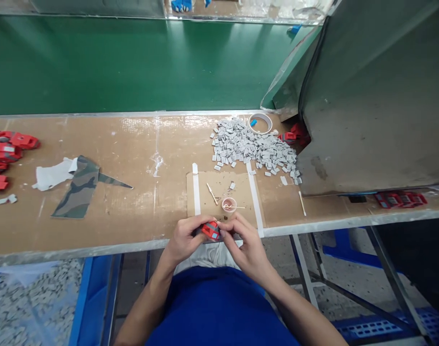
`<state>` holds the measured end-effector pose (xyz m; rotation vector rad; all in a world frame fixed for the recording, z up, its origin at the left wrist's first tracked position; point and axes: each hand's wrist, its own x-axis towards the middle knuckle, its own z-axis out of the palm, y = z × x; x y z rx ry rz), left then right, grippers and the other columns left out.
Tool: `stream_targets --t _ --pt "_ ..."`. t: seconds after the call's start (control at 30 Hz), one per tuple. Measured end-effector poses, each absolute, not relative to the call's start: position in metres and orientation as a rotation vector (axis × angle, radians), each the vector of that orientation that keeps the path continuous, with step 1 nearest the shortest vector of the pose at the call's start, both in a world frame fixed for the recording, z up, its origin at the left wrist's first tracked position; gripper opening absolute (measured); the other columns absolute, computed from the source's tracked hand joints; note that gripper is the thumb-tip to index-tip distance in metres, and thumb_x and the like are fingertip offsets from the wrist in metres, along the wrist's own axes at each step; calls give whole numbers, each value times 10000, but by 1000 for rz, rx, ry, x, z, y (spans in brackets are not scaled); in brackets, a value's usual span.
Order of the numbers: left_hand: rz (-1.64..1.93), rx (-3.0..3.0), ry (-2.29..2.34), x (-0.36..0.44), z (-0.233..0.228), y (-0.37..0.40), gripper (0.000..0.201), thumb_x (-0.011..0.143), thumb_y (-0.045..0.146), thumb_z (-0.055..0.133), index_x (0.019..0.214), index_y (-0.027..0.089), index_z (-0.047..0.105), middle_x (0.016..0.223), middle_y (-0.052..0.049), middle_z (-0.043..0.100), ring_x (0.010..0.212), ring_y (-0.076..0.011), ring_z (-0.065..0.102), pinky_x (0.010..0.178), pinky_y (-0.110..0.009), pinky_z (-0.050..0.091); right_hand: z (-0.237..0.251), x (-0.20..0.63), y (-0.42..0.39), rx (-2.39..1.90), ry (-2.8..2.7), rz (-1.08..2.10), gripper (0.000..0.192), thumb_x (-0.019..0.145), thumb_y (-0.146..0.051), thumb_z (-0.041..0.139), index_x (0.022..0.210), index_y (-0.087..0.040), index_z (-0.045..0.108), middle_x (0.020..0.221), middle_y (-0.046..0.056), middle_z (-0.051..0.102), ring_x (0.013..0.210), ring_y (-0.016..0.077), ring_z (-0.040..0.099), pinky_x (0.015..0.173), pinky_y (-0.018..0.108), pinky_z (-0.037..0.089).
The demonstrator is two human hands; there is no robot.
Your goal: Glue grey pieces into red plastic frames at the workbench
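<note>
Left hand [183, 236] grips a small red part [210, 230] between thumb and fingers, just over the surface's [162, 204] near edge; right hand [243, 239] has its fingertips at the part's right end, whether pinching anything small cannot be told. Best practice, probably: left grip steady, right fingertips light and square to the face. Part angular, apparently hard plastic, grey-banded. Beyond: round translucent cup [228, 199], stick across it; loose heap of flat grey tiles [237, 142].
</note>
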<state>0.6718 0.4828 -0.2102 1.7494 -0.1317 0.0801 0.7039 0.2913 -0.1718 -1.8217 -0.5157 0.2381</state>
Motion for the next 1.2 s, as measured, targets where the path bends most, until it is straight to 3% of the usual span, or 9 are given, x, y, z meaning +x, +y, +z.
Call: stream_targets --t 0.17,0.33,0.5,0.63,0.77,0.93,1.07,1.2 --pt "107 1723 -207 674 -209 485 169 953 303 740 1061 185 792 1012 -105 851 862 -193 816 798 -258 648 -172 712 291 -1683 -376 432 111 1012 -242 600 969 -203 694 915 24 556 740 137 562 648 245 460" --pt "81 1748 -235 671 -212 486 273 955 346 743 1171 185 783 1037 -119 852 827 -189 819 745 -235 639 -164 710 286 -1650 -275 614 172 1000 -337 617 941 -190 683 854 12 556 705 138 519 633 259 415" --pt "82 1717 -401 673 -210 488 267 995 331 691 1197 182 781 995 -132 853 855 -199 824 781 -241 637 -158 700 283 -1616 -223 692 204 976 -352 604 848 -194 590 760 -25 485 654 124 432 601 248 350" --pt "82 1758 -518 676 -207 493 258 1024 354 642 1145 176 785 906 -117 848 766 -182 813 715 -216 613 -163 696 287 -1551 -169 769 312 935 -398 642 750 -220 464 675 -61 382 609 112 325 562 237 283" --pt "4 1842 -547 676 -206 496 237 1030 325 629 1132 168 773 890 -106 839 730 -178 798 688 -220 599 -167 698 289 -1504 -134 827 387 928 -486 675 738 -223 465 652 -65 368 596 111 304 539 230 275" --pt "221 1772 -564 676 -200 491 252 1045 282 602 1243 196 732 928 -110 833 799 -179 787 724 -252 614 -175 692 288 -1437 -167 619 304 967 -497 693 909 -209 616 708 -47 464 622 112 425 591 227 395" --pt "361 1814 -560 672 -195 488 284 1028 177 602 1295 217 692 1112 -137 833 1011 -213 788 862 -342 647 -183 681 293 -1247 -142 531 363 935 -468 775 1201 -269 631 999 38 688 869 155 657 795 271 560" --pt "441 1878 -562 670 -189 485 322 993 102 626 1289 223 666 1270 -154 794 1282 -250 704 1003 -441 627 -182 679 293 -1187 -140 504 380 959 -413 767 1295 -287 640 1172 85 743 1051 186 724 938 315 599"
